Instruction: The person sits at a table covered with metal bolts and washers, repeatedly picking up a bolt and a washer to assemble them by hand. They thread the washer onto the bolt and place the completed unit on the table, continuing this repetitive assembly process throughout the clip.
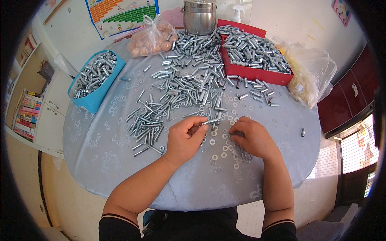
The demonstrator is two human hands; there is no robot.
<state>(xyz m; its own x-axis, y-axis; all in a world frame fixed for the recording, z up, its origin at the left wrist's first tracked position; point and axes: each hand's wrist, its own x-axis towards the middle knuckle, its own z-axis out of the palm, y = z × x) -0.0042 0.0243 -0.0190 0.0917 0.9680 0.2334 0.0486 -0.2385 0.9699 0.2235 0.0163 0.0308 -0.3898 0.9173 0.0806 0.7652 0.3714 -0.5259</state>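
silvery metal bolt [213, 121] pinched between thumb and forefinger of left hand [185, 137], over grey tablecloth [201, 184]; right hand [254, 137] curled beside flat washers [224, 155], cannot tell whether fingers hold one; loose bolts [147, 125] beyond left hand, red box [277, 79] farther back.

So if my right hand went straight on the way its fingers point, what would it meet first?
Probably the loose washers just left of your right hand, then perhaps your left hand. Height is hard to judge, so it might pass over them.
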